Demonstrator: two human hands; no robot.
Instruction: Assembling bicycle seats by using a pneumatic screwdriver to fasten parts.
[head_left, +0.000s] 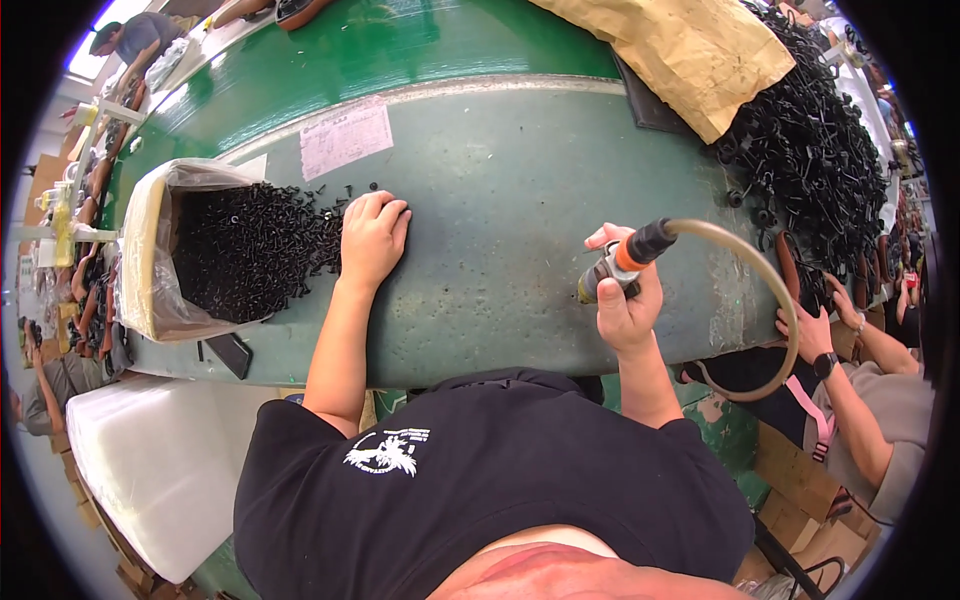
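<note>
My left hand [372, 243] rests on the green worktable with its fingers curled together, at the right end of a spill of small black screws [322, 225]. Whatever its fingertips may hold is hidden. The screws spread out of a tipped, plastic-lined box [150, 255] on the left. In my right hand [630, 312] is an air screwdriver [630, 250] with a black and orange end, its fingers wrapped around the metal body. A tan hose [775, 300] loops from the tool out to the right and back down. The tool's working tip cannot be made out.
At the back right lies a large heap of black coiled parts [810, 150], beside brown paper [690, 50]. A pink written sheet [346, 138] and a dark flat phone-like object [231, 354] lie on the table. A co-worker's hand [810, 340] is close on the right; a conveyor belt [450, 40] runs behind.
</note>
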